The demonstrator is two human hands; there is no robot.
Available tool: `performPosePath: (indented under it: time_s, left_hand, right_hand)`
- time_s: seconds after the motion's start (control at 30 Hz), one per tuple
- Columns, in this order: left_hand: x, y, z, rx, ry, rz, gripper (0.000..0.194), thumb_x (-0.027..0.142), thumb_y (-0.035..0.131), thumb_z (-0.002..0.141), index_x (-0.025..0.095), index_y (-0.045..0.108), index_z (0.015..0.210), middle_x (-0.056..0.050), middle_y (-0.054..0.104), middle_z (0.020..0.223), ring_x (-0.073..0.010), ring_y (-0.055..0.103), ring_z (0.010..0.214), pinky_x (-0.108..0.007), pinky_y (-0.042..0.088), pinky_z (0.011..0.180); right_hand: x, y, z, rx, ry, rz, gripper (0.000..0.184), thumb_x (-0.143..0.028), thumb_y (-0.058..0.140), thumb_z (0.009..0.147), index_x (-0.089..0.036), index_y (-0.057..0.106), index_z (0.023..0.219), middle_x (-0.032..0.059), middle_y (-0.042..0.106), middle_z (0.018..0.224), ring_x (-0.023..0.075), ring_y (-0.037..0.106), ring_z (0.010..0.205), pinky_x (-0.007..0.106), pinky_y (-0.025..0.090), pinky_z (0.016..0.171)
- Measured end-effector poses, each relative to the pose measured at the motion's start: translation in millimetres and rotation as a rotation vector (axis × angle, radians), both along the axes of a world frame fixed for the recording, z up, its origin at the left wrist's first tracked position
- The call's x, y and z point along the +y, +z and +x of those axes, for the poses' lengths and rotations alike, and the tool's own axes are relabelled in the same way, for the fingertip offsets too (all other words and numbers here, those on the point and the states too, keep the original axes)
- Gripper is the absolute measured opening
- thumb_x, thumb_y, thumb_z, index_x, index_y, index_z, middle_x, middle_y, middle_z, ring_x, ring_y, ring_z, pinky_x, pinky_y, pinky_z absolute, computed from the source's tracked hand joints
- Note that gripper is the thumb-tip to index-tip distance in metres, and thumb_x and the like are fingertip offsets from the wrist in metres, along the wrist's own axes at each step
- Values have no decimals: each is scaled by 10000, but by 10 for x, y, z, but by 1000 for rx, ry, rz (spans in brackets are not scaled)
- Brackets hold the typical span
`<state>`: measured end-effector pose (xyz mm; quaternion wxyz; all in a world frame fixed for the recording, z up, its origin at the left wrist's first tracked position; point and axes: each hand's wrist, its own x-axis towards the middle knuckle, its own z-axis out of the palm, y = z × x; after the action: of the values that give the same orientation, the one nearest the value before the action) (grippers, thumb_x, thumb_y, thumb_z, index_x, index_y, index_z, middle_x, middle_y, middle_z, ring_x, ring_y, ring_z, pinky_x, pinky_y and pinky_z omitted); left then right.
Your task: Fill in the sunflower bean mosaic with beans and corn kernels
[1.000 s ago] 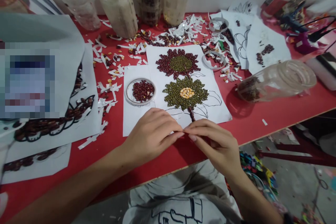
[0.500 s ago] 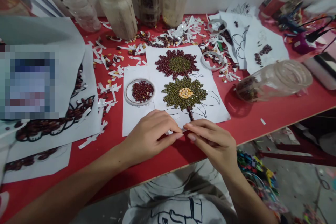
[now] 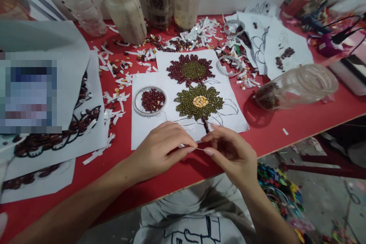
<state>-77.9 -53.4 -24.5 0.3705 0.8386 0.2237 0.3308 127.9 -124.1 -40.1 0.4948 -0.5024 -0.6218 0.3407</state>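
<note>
My left hand (image 3: 164, 143) is closed in a pinch on a thin white strip (image 3: 200, 149) near the table's front edge. The strip's free end reaches the thumb of my right hand (image 3: 231, 148), whose fingers are spread apart from that thumb. Just beyond both hands lies a white paper sheet (image 3: 231, 122) with two bean flowers. The upper bean flower (image 3: 191, 69) has dark red petals and a green centre. Green petals and a pale yellow centre form the lower flower (image 3: 185, 101), above a short dark stem (image 3: 205, 125). Left of it, red beans (image 3: 153, 100) fill a clear round lid (image 3: 135, 103).
Glass jars (image 3: 124, 11) and a plastic bottle (image 3: 85, 9) line the back. White paper scraps (image 3: 200, 32) and loose beans litter the red table (image 3: 288, 122). A jar on its side (image 3: 297, 85) lies at right. Bean-covered sheets (image 3: 91, 133) are stacked at left.
My right hand's index finger has lifted away from its thumb, opening the pinch. The thin strip now shows between the hands. My left hand keeps its pinch.
</note>
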Motion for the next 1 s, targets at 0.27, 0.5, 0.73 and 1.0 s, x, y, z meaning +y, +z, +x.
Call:
performPosePath:
  time_s: [0.27,0.5,0.73,1.0]
  left_hand:
    - [-12,4,21,-7,-9,-31,124,188,540,1005,194,653,955,-30,736,886,-147,661,843,-305,508,829]
    - [-15,-2,29,-28,-14,-35,108,168,578,985,182,685,991,-38,732,896,-146,659,842,-295,519,814]
    - [-24,-1,35,-61,16,-69,183,134,570,975,192,711,1077,-50,751,943,-151,678,892,-295,542,840]
    - [-10,42,2,-76,78,-105,151,213,701,912,198,676,1060,-48,744,982,-160,672,922,-278,551,831]
  right_hand:
    - [22,51,-3,18,71,60,186,-98,680,882,-252,677,986,25,709,889,155,662,882,294,556,756]
    - [23,53,6,51,123,70,188,-70,646,892,-243,654,966,21,704,918,145,648,909,289,545,786]
    - [11,56,14,49,81,120,176,-81,636,883,-238,649,959,48,702,928,171,654,889,322,555,770]
    - [-12,77,-72,67,18,67,145,-106,634,893,-246,629,932,37,669,898,170,635,869,312,541,731]
